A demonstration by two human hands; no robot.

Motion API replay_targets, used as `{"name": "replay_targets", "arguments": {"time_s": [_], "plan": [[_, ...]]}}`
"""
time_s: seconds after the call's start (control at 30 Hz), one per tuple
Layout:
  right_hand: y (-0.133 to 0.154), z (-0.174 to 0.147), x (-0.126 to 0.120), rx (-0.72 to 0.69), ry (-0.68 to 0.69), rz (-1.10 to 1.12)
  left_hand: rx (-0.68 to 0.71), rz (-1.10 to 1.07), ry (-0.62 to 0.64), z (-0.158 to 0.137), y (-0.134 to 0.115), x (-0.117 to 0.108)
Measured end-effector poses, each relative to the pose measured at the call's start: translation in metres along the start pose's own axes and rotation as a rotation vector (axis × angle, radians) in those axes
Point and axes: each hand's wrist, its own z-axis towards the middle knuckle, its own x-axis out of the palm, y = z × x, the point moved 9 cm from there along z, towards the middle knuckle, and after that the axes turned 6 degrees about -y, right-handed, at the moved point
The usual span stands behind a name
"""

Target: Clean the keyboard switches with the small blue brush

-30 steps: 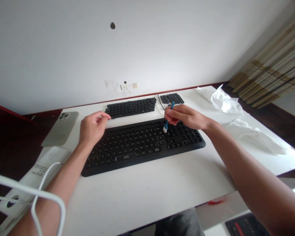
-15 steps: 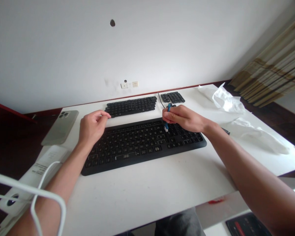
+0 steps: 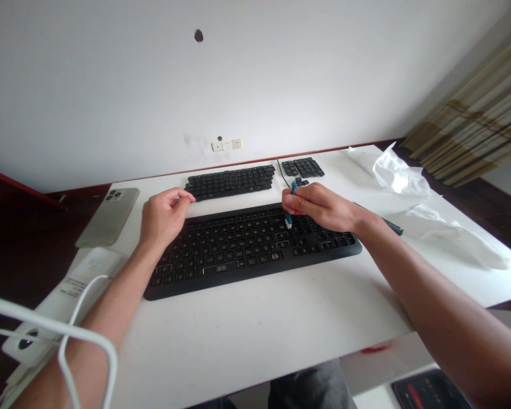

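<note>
A black keyboard point(image 3: 238, 241) with its keycaps off lies across the white table, its bare key sockets showing. My right hand point(image 3: 315, 204) is closed round a blue toothbrush point(image 3: 288, 218), held upright. Its white bristles point down onto the sockets near the navigation keys. My left hand point(image 3: 165, 213) is by the keyboard's far left corner, thumb and curled fingers drawn together; what is in them, if anything, is hidden. Behind the keyboard, the removed black keycaps point(image 3: 230, 183) lie in a block, with a smaller group of keycaps point(image 3: 302, 167) to its right.
A phone point(image 3: 108, 218) lies face down at the table's left edge, near a white power strip point(image 3: 74, 284) with white cables point(image 3: 68, 329). Crumpled white plastic bags point(image 3: 402, 176) lie at the right. A dark slim object point(image 3: 392, 226) is partly behind my right forearm.
The view has shifted slightly, so everything sits a little farther right. The toothbrush remains at nearly the same place on the keyboard, and my left hand keeps its pose.
</note>
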Motion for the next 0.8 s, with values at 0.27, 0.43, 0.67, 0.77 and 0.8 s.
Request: {"name": "replay_targets", "arguments": {"time_s": [0.27,0.43,0.67,0.77,0.8], "plan": [[0.0001,-0.0003,-0.0014,0.056,-0.007,0.109,0.001,-0.005,-0.002,-0.0009,-0.0004,0.0002],[-0.0034,0.0001,0.0010,0.060,0.014,0.048,0.005,-0.006,-0.005,-0.0003,-0.0003,0.0002],[-0.0033,0.0015,-0.0047,0.061,-0.016,0.077,0.009,-0.007,-0.001,-0.0009,-0.0011,-0.0002],[-0.0063,0.0006,-0.0019,0.084,0.038,0.141,0.009,-0.012,-0.001,-0.0010,-0.0009,-0.0004],[-0.0078,0.0006,-0.0036,0.091,0.027,0.173,0.010,-0.014,-0.002,-0.0009,-0.0007,-0.0003]]}}
